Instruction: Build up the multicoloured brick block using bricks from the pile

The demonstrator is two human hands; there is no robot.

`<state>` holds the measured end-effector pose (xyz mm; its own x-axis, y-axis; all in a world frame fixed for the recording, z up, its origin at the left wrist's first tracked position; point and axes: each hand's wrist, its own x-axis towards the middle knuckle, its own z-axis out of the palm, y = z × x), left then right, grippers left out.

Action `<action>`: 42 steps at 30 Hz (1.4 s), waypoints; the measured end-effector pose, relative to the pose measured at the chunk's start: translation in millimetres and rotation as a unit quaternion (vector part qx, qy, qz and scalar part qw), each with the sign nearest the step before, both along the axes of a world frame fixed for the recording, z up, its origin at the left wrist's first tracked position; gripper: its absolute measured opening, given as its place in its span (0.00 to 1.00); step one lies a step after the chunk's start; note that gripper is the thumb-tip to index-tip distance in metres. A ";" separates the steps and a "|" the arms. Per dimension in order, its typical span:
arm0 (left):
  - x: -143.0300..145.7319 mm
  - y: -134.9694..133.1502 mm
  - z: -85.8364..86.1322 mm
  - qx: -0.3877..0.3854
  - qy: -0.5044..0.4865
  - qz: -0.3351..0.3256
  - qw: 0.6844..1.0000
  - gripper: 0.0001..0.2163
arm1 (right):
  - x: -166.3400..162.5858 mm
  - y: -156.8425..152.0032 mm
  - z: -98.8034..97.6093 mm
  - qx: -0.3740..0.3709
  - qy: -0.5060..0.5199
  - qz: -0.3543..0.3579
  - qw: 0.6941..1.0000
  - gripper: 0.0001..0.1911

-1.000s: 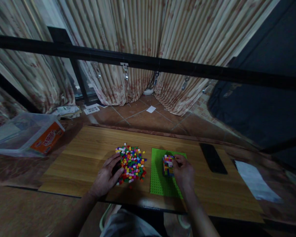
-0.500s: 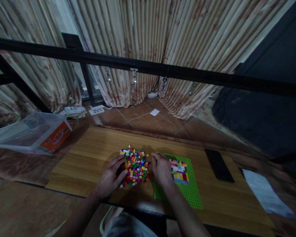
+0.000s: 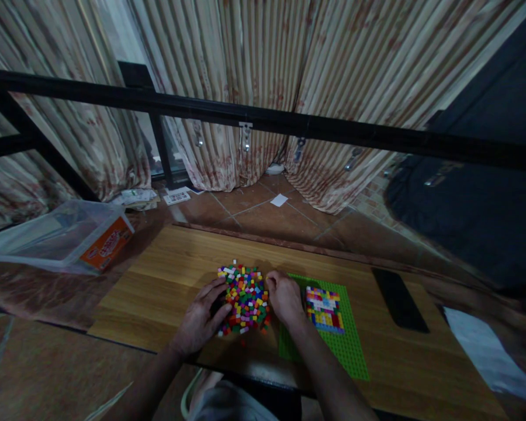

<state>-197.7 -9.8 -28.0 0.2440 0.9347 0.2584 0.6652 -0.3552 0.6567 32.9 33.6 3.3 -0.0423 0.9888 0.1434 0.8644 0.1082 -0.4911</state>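
A pile of small, many-coloured toy bricks (image 3: 248,301) lies loose on the wooden table. My left hand (image 3: 201,313) rests at the pile's left side, its thumb and fingers apart and curved around the edge. At the pile's upper right, my right hand (image 3: 284,297) is closed in a pinch over a small yellow brick, which is mostly covered by the fingertips. Under and beside that hand lies a green baseplate (image 3: 353,345). Rows of coloured bricks (image 3: 325,310) are fixed on it in a block; the wrist hides part of the plate.
A black phone-like slab (image 3: 400,300) lies right of the baseplate, with a white paper sheet (image 3: 486,351) farther right. A clear plastic bin (image 3: 61,257) with an orange label stands left of the wooden table (image 3: 144,292). A black rail (image 3: 272,115) crosses before striped curtains.
My right hand has moved slightly left, and its fingertips have closed over the yellow brick at the pile's edge. My left hand stays by the pile. The view has shifted a little.
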 end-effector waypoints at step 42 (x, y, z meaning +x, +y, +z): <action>-2.2 5.9 0.2 0.022 0.034 -0.007 0.999 0.18 | 95.5 -58.2 -12.5 0.105 0.137 -0.223 0.960 0.15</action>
